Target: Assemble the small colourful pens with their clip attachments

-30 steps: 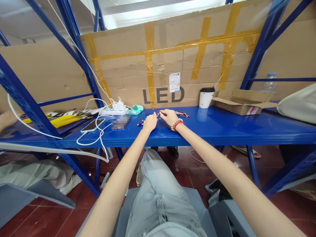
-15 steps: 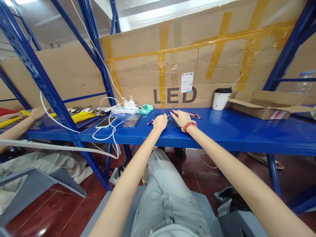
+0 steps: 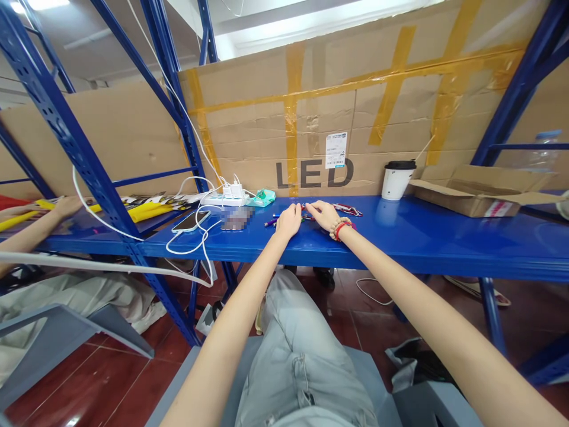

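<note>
Closer to the left hand (image 3: 290, 220) now, the right hand (image 3: 324, 214) has shifted slightly inward since half a second ago, narrowing the gap between them. Both are bare and rest low over a shelf (image 3: 427, 234), palms down. Left fingers are bent and drawn together; right fingers reach toward them, gently curved. A small red piece (image 3: 303, 207) shows between the two sets of fingertips, mostly covered. Whether either hand grips it, I cannot tell.

Just left of the left hand lies a slim purple item (image 3: 270, 223). Just past the right hand is a red-and-silver clip-like piece (image 3: 349, 209).

Small parts could be knocked aside or roll, because the wrists and fingers crowd them on a surface that looks slick. A white cable (image 3: 205, 240), looping left of the left hand and hanging over the front edge, could snag if the left forearm swings outward, perhaps dragging the phone (image 3: 192, 221) near it.

The shelf is glossy blue and probably painted metal. Round pale beads (image 3: 334, 228) and a red band circle the right wrist. Farther right stand a smooth white cup (image 3: 395, 182) with a black lid and a shallow, flapped cardboard box (image 3: 471, 193). Beyond both hands rises a creased cardboard sheet (image 3: 249, 136), matte brown, crossed by shiny yellow tape.
</note>
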### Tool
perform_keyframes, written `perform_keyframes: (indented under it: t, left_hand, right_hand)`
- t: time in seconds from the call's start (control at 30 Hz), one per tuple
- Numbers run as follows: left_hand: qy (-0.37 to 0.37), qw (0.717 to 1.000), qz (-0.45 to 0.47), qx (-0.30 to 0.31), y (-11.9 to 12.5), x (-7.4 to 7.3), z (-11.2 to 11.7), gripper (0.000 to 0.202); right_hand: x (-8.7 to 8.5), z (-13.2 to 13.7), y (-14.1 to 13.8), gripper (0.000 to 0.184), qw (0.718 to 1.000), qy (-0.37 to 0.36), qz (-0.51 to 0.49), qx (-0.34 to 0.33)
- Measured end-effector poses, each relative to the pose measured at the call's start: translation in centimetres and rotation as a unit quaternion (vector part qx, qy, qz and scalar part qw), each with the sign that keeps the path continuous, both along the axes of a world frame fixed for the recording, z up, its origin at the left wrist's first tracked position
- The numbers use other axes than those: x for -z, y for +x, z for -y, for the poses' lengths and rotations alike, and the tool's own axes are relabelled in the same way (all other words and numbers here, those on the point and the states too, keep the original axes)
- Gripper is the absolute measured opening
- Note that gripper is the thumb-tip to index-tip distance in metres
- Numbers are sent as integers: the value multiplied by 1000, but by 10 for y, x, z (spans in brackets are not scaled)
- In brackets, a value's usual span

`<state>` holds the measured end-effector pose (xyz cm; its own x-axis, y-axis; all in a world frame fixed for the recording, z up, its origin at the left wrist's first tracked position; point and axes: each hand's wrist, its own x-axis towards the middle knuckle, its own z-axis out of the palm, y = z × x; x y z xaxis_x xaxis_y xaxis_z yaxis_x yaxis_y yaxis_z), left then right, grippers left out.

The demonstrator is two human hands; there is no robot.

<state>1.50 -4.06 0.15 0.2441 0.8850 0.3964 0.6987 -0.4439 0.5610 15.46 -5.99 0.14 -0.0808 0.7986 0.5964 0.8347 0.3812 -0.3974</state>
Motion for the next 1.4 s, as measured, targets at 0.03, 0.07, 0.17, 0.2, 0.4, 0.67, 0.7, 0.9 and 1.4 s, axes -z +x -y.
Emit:
perform_keyframes:
  t: [0.03, 0.07, 0.17, 0.2, 0.4, 0.67, 0.7, 0.9, 1.4]
  left_hand:
    - [6, 1000, 1, 3, 0, 0, 0, 45]
    - [12, 1000, 3, 5, 0, 0, 0, 45]
    - [25, 1000, -1, 10, 0, -1, 2, 47]
    - [28, 1000, -5, 13, 0, -2, 3, 47]
    - [35, 999, -24, -5, 0, -6, 9, 52]
    - [31, 994, -77, -73, 1, -14, 22, 58]
    - [27, 994, -82, -73, 2, -14, 21, 60]
    - [-1, 998, -53, -37, 1, -8, 9, 63]
    - [3, 994, -37, -101, -2, -9, 4, 59]
  right_hand:
    - [0, 1, -1, 44, 1000, 8, -20, -23]
    - [-1, 2, -2, 45, 998, 11, -39, -39]
    - [-2, 4, -4, 44, 991, 4, -119, -55]
    - [-2, 4, -5, 45, 987, -3, -153, -59]
    - [-2, 4, -4, 56, 953, -74, -285, -75]
    - [1, 3, -3, 50, 920, -151, -352, -81]
    - [1, 3, -3, 49, 921, -150, -348, -84]
    - [0, 4, 0, 52, 942, -130, -296, -90]
    - [4, -8, 6, 37, 947, -54, -316, 26]
